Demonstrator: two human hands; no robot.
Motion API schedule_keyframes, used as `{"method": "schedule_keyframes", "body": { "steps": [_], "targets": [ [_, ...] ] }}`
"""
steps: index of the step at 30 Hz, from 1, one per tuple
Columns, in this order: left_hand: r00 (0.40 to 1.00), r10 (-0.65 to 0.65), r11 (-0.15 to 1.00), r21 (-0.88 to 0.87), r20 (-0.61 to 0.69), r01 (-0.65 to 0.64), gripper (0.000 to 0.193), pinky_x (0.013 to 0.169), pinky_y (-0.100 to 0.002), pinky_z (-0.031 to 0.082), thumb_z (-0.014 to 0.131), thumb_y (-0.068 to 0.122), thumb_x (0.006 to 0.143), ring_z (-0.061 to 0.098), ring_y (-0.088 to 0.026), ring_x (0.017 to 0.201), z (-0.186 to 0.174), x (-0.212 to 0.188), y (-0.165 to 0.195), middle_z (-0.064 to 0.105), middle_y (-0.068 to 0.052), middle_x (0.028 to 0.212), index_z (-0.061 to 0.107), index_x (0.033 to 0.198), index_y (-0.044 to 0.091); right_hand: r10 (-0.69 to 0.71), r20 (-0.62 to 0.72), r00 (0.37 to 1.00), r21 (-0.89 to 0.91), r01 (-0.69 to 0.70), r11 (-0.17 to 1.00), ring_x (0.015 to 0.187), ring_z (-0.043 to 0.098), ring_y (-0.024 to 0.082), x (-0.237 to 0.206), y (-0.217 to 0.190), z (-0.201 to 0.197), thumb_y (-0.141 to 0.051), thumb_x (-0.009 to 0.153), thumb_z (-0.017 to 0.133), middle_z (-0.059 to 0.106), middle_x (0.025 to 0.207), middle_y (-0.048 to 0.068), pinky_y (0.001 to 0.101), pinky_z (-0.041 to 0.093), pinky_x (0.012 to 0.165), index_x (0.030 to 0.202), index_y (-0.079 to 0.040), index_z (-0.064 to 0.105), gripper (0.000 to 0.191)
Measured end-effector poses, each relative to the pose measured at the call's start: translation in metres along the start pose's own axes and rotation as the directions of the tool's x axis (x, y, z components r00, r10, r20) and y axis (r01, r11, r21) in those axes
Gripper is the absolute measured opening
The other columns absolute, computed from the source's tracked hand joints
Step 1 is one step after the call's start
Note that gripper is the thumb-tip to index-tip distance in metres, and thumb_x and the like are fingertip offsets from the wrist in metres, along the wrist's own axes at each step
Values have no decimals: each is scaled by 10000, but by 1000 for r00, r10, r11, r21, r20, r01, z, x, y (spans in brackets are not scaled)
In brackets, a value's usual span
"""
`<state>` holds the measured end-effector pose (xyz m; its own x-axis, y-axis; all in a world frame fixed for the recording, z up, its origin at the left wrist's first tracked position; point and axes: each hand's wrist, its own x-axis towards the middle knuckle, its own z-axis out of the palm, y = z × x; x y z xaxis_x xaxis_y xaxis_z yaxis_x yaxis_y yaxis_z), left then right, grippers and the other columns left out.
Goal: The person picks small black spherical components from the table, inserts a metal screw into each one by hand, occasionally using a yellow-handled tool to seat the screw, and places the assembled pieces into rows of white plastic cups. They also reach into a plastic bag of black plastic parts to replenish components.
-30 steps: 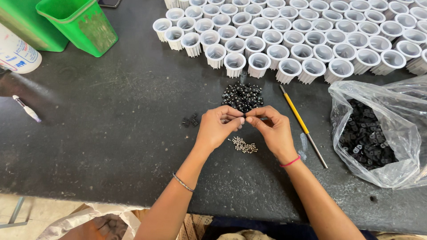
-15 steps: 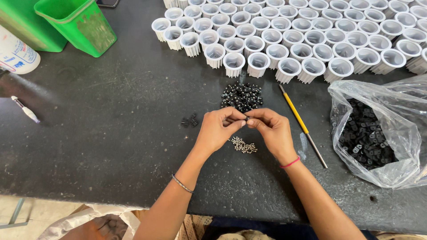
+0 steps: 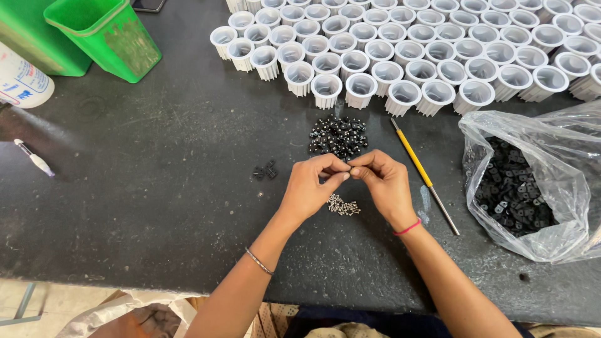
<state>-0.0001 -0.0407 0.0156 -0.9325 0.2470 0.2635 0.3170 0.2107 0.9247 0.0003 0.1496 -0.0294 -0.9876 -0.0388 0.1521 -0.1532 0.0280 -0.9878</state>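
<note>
Dark, scuffed worktable [image 3: 144, 225] under even light; pale tiled floor [image 3: 56, 303] below.

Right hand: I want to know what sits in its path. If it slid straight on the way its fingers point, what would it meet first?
The right hand points leftward at the left hand, whose fingertips it already meets, so that comes first.

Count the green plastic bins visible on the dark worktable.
2. One smaller bright green plastic bin stands at the upper left of the dark worktable; a larger green plastic bin sits behind it, cut off by the frame edge. Others may lie out of view.
</note>
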Motion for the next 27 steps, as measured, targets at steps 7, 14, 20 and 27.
{"method": "schedule_keyframes", "body": {
  "steps": [7, 14, 20, 27],
  "targets": [
    [995, -94, 862, -498, 20, 91, 157, 854, -253, 576, 752, 44, 923, 710, -93, 919, -1, 3, -29, 759, -36, 998, 724, 1068, -11, -21, -1, 1000, 165, 21, 986, 900, 666, 65, -2, -17, 15, -21, 968, 673, 730, 1010, 0, 235, 559, 830, 1115, -1, 688, 149],
    [958, -285, 570, -804, -3, 167, 121, 962, -371, 531, 671, 79, 961, 662, -228, 1090, -32, 7, -49, 702, -149, 1169, 669, 1068, 21, -286, 230, 930, -616, 367, 697, 956, 662, 274, -21, -38, 42, -209, 829, 817, 724, 1016, 71, 388, 516, 827, 968, -81, 767, 196],
    [947, -273, 102, -973, 171, 205, 99, 1145, -559, 454, 562, 104, 923, 584, -440, 1292, -54, 11, -37, 620, -303, 1332, 624, 955, 32, -263, 334, 905, -667, 424, 612, 949, 633, 275, -26, -47, 64, -184, 784, 803, 711, 1017, 29, 407, 492, 845, 903, -99, 754, 155],
    [952, -248, 107, -972, 179, 211, 74, 1165, -552, 447, 578, 96, 914, 584, -437, 1307, -51, 8, -35, 625, -302, 1335, 616, 938, 36, -306, 357, 882, -656, 470, 591, 963, 627, 289, -30, -48, 60, -137, 790, 785, 705, 1018, 30, 413, 493, 856, 899, -83, 726, 136]
  ]
}}
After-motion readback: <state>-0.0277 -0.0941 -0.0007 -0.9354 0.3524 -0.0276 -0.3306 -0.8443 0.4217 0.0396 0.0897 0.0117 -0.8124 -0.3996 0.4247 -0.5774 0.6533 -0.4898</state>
